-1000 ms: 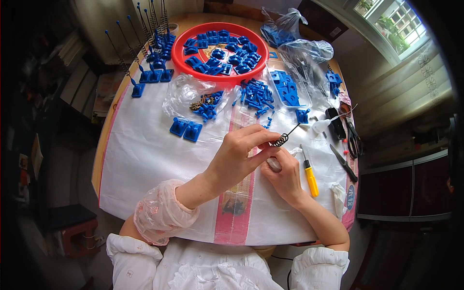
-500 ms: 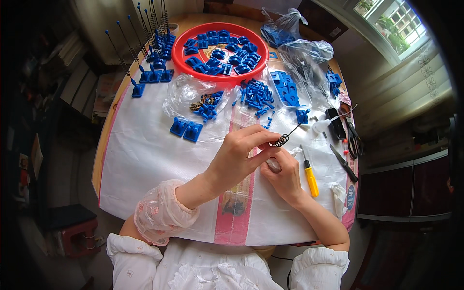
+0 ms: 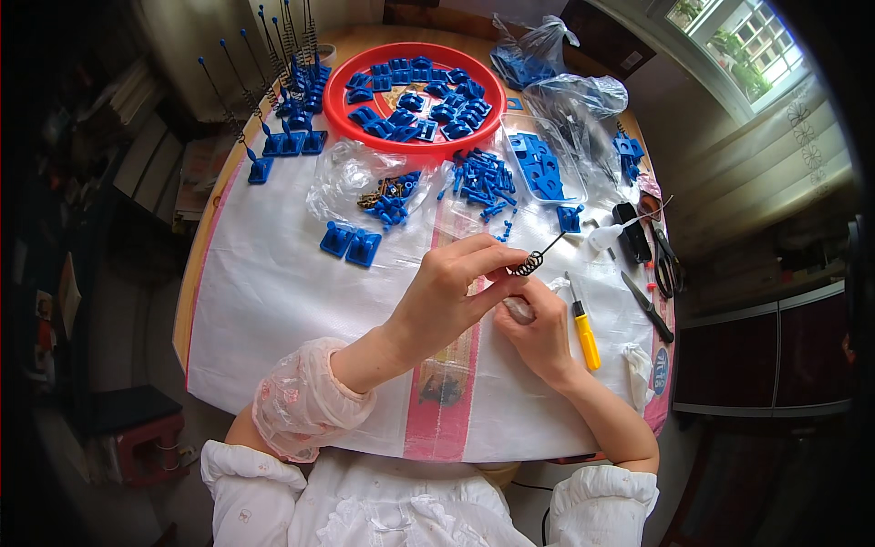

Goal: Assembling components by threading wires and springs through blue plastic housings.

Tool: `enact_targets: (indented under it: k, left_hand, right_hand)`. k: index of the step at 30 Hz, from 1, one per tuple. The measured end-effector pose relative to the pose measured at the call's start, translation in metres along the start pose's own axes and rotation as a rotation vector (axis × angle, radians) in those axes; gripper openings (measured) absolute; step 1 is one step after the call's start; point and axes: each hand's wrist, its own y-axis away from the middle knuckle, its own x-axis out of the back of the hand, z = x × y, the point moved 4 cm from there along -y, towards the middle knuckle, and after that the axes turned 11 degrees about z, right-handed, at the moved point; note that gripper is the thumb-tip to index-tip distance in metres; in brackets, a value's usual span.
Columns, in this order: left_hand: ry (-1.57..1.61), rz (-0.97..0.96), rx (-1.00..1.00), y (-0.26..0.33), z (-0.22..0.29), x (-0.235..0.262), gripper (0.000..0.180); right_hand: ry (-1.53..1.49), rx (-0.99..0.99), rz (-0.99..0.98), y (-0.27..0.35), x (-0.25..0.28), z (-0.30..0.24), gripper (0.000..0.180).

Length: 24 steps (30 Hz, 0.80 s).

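Observation:
Between the thumb and fingers of my left hand point(image 3: 448, 284) is a black coil spring point(image 3: 529, 264), its straight wire end pointing up and to the right. Just below it, my right hand point(image 3: 540, 333) is closed around a crumpled white cloth or tissue point(image 3: 519, 311). The two hands meet at the fingertips, so the spring's lower end is hidden. A screwdriver point(image 3: 586, 337) with a yellow handle lies to the right of my right hand. Beyond the hands lies a pile of small blue plastic pegs point(image 3: 486, 180).
A red round tray point(image 3: 332, 114) holds several blue clip-like parts. Blue bases with upright springs point(image 3: 290, 143) stand at the far left. Two blue pieces point(image 3: 351, 244) sit left of my hands. A clear box point(image 3: 572, 193), knife point(image 3: 649, 308), scissors point(image 3: 670, 264) and white dropper bottle point(image 3: 603, 239) are at right.
My right hand and the white wad have shifted very slightly to the right. The spring's wire tip has moved a touch left. My left hand has kept its grip.

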Motion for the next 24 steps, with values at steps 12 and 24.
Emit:
enact_targets:
  k: [12,24]
  left_hand:
    - [0.037,-0.035,0.019,0.000,0.003,-0.002,0.028]
    - [-0.004,-0.013,0.014,-0.001,0.002,0.000,0.028]
  right_hand:
    - [-0.057,0.128,-0.239,-0.036,0.010,-0.004,0.026]
    - [-0.011,0.188,-0.165,-0.020,0.005,-0.006,0.029]
